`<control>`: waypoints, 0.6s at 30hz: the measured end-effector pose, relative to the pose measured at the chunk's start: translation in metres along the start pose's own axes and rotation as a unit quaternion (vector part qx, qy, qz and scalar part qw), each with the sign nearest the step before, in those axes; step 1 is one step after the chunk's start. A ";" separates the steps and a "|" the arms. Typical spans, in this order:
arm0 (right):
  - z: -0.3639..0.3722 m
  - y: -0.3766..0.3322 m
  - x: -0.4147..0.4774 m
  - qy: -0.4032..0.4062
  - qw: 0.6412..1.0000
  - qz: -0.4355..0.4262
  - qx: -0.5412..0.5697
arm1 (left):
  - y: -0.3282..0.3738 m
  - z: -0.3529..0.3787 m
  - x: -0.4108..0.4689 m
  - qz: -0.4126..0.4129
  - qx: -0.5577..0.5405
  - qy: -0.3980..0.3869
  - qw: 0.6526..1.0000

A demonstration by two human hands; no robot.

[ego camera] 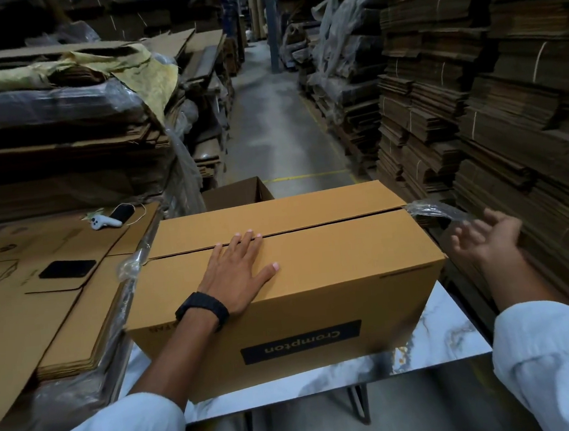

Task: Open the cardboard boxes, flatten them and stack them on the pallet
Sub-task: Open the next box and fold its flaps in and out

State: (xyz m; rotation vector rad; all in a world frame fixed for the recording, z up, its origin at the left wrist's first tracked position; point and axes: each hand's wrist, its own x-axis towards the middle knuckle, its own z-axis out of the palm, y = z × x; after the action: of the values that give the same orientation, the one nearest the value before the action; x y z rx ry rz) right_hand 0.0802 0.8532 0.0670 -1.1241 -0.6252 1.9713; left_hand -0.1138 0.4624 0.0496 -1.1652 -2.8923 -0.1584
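I am seeing box [332, 266] flaps closed, tape [437, 210] dangling | left hand [236, 274] pressing flat, fingers straight | right hand [485, 242] blurred, seemingly released | flattening, stacking remaining

This is a cardboard warehouse. Tall stacks of flattened cartons [472, 102], some tied with string, wall in the right side. More flat sheets under plastic wrap [43, 109] are piled high on the left. Between them a bare concrete aisle [267, 113] marked with yellow floor lines [307, 176] runs back to a steel column [271, 20]. The light is dim, and a marble-top table [441, 335] stands in the aisle
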 end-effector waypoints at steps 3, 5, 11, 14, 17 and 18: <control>0.024 0.011 -0.017 0.072 0.944 -0.271 -0.172 | 0.001 -0.001 0.000 -0.003 -0.002 0.006 1.000; 0.037 0.025 -0.029 0.014 0.813 -0.475 -0.336 | 0.002 0.000 -0.001 -0.004 -0.005 0.015 1.000; 0.092 0.097 -0.095 -0.410 0.399 -0.410 -0.710 | 0.001 -0.002 -0.004 -0.008 -0.037 0.060 0.997; 0.109 0.120 -0.108 -0.406 0.346 -0.390 -0.750 | 0.002 -0.005 -0.010 -0.008 -0.058 0.114 0.992; 0.121 0.118 -0.116 -0.399 0.365 -0.345 -0.767 | 0.002 -0.010 -0.014 0.003 -0.070 0.119 0.990; 0.124 0.113 -0.120 -0.388 0.364 -0.357 -0.768 | 0.001 -0.012 -0.015 0.003 -0.073 0.108 0.991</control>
State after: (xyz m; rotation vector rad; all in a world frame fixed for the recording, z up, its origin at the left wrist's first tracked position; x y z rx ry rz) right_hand -0.0326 0.6845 0.1063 -0.2169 -3.1451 0.4045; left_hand -0.1023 0.4517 0.0608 -1.0988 -2.7251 -0.4732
